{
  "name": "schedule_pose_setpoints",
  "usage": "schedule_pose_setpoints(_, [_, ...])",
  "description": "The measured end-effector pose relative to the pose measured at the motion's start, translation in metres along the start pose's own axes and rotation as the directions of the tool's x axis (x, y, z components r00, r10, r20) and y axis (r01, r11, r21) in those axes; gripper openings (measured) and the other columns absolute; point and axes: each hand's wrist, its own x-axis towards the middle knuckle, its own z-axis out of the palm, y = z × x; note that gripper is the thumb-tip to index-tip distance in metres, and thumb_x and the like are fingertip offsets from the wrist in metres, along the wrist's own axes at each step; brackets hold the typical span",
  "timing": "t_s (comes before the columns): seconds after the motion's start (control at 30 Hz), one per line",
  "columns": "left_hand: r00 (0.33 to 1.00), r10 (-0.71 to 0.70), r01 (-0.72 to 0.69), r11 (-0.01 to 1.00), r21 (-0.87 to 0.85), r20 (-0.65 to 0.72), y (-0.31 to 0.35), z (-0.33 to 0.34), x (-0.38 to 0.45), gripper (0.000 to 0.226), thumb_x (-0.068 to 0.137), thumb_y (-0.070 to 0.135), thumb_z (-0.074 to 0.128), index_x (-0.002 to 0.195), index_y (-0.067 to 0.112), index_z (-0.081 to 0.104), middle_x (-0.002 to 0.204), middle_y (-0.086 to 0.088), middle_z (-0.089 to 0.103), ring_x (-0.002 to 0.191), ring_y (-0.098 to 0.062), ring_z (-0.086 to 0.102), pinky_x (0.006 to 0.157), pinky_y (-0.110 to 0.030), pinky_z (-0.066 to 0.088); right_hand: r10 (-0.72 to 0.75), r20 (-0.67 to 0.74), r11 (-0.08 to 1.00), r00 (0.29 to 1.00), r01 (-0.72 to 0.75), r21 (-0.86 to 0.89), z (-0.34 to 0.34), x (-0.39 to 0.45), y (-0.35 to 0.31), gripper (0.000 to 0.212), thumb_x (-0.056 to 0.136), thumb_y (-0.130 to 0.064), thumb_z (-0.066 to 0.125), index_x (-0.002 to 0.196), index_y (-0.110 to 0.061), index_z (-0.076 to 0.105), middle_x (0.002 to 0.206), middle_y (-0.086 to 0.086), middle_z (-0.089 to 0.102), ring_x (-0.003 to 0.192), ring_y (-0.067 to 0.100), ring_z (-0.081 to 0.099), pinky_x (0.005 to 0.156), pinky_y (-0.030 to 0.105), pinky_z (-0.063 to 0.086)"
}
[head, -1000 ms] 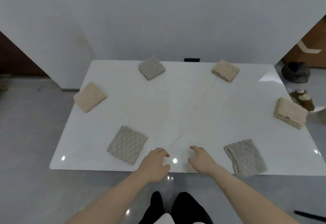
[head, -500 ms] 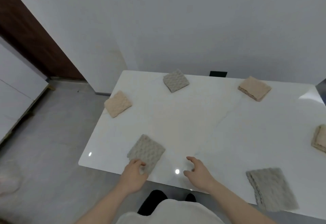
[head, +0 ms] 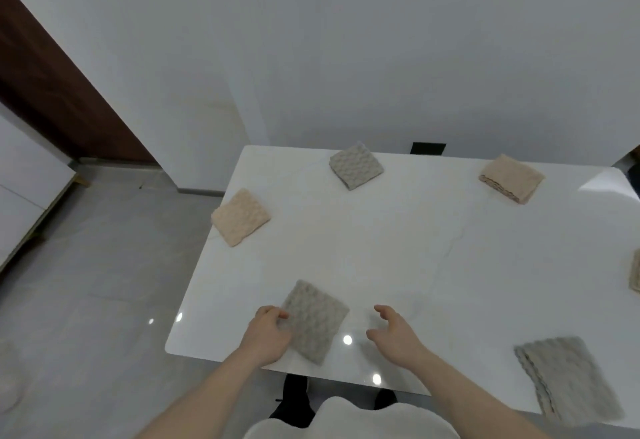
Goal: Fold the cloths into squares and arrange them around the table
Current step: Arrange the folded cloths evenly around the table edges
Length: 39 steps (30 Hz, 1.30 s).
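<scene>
Several folded square cloths lie around the white table (head: 415, 248). A grey cloth (head: 317, 319) sits near the front left edge, and my left hand (head: 268, 333) grips its left corner with curled fingers. My right hand (head: 394, 334) hovers just to the right of it, fingers relaxed and holding nothing. A beige cloth (head: 240, 215) lies at the left edge, a grey one (head: 356, 168) at the back and a beige one (head: 510, 177) at the back right. Another grey cloth (head: 568, 388) lies at the front right, and a beige one (head: 636, 270) is cut off at the right border.
A white wall stands behind the table, with a dark socket (head: 427, 148) just above the back edge. Grey tiled floor (head: 104, 265) spreads to the left. A brown door (head: 52, 92) and a white cabinet (head: 24, 189) stand at the far left.
My view has swung to the left. My left hand has reached to the grey cloth at the front left and taken hold of its corner. My right hand stays open beside it.
</scene>
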Motion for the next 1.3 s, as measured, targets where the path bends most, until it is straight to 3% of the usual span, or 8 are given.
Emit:
schedule_pose_setpoints(0.27, [0.981, 0.065, -0.061, 0.998, -0.026, 0.184, -0.025, -0.019, 0.037, 0.049, 0.088, 0.037, 0.067, 0.134, 0.023, 0.061, 0.147, 0.002, 0.038, 0.136, -0.016, 0.044, 0.113, -0.025, 0.033, 0.211, -0.059, 0.957, 0.976, -0.194, 0.216, 0.067, 0.015, -0.028, 0.069, 0.096, -0.028, 0.063, 0.155, -0.018, 0.029, 0.152, 0.007, 0.044, 0.128, 0.025, 0.053, 0.103, 0.033, 0.045])
schedule_pose_setpoints(0.4, [0.969, 0.091, -0.059, 0.988, -0.143, 0.23, -0.03, -0.015, 0.05, 0.03, 0.08, 0.027, 0.071, 0.108, 0.015, 0.077, 0.123, 0.002, 0.06, 0.105, -0.011, 0.062, 0.096, -0.026, 0.051, 0.304, -0.086, 0.905, 0.949, -0.259, 0.337, 0.103, 0.018, -0.024, 0.074, 0.091, -0.032, 0.068, 0.154, -0.017, 0.032, 0.141, 0.006, 0.051, 0.116, 0.025, 0.06, 0.102, 0.044, 0.051])
schedule_pose_setpoints(0.5, [0.957, 0.101, -0.054, 0.983, -0.175, 0.272, -0.034, -0.016, 0.05, 0.02, 0.078, 0.024, 0.074, 0.097, 0.019, 0.077, 0.112, 0.003, 0.068, 0.097, -0.01, 0.065, 0.088, -0.022, 0.052, 0.315, -0.104, 0.888, 0.943, -0.254, 0.384, 0.122, 0.016, -0.028, 0.072, 0.092, -0.031, 0.067, 0.153, -0.017, 0.032, 0.134, 0.003, 0.055, 0.108, 0.019, 0.057, 0.088, 0.028, 0.045])
schedule_pose_setpoints(0.67, [0.916, 0.138, -0.09, 0.986, -0.141, 0.377, -0.036, -0.023, 0.054, 0.038, 0.083, 0.027, 0.07, 0.12, 0.019, 0.072, 0.115, 0.009, 0.062, 0.11, -0.012, 0.06, 0.079, -0.015, 0.048, 0.292, -0.124, 0.894, 0.948, -0.225, 0.387, 0.138, 0.02, -0.038, 0.065, 0.093, -0.026, 0.066, 0.15, -0.014, 0.036, 0.101, -0.009, 0.06, 0.084, 0.004, 0.057, 0.064, 0.015, 0.041])
schedule_pose_setpoints(0.9, [0.912, 0.158, -0.123, 0.986, -0.114, 0.379, -0.05, -0.031, 0.053, 0.036, 0.086, 0.021, 0.068, 0.121, 0.025, 0.074, 0.107, 0.013, 0.07, 0.097, 0.0, 0.063, 0.079, -0.006, 0.042, 0.224, -0.337, 0.926, 0.915, -0.092, 0.366, 0.14, 0.022, -0.044, 0.033, 0.094, -0.014, 0.061, 0.127, -0.016, 0.06, 0.097, -0.005, 0.065, 0.083, 0.008, 0.064, 0.067, 0.017, 0.048])
schedule_pose_setpoints(1.0, [0.916, 0.148, -0.14, 0.989, -0.049, 0.373, -0.065, -0.032, 0.049, 0.03, 0.087, 0.02, 0.066, 0.115, 0.025, 0.076, 0.115, 0.008, 0.071, 0.103, -0.007, 0.065, 0.086, -0.013, 0.043, 0.156, -0.323, 0.96, 0.934, -0.066, 0.271, 0.145, 0.017, -0.038, 0.053, 0.093, -0.016, 0.062, 0.143, -0.021, 0.047, 0.117, -0.004, 0.059, 0.095, 0.01, 0.062, 0.08, 0.023, 0.05])
schedule_pose_setpoints(1.13, [0.961, 0.108, -0.102, 0.994, -0.035, 0.256, -0.08, -0.025, 0.044, 0.051, 0.089, 0.028, 0.068, 0.138, 0.019, 0.053, 0.136, 0.0, 0.054, 0.107, -0.013, 0.058, 0.095, -0.023, 0.046, 0.047, -0.251, 0.997, 0.967, -0.031, 0.068, 0.156, 0.005, -0.029, 0.074, 0.091, -0.02, 0.066, 0.154, -0.023, 0.028, 0.137, 0.002, 0.04, 0.1, 0.018, 0.062, 0.088, 0.031, 0.051])
schedule_pose_setpoints(1.3, [0.93, 0.11, -0.06, 0.987, -0.151, 0.351, -0.07, -0.014, 0.038, 0.059, 0.091, 0.024, 0.066, 0.144, 0.018, 0.041, 0.113, 0.004, 0.059, 0.097, -0.012, 0.062, 0.078, -0.019, 0.048, 0.088, -0.138, 0.996, 0.987, -0.082, 0.043, 0.161, -0.001, -0.023, 0.069, 0.09, -0.023, 0.07, 0.151, -0.019, 0.037, 0.127, 0.002, 0.055, 0.104, 0.013, 0.061, 0.091, 0.023, 0.051])
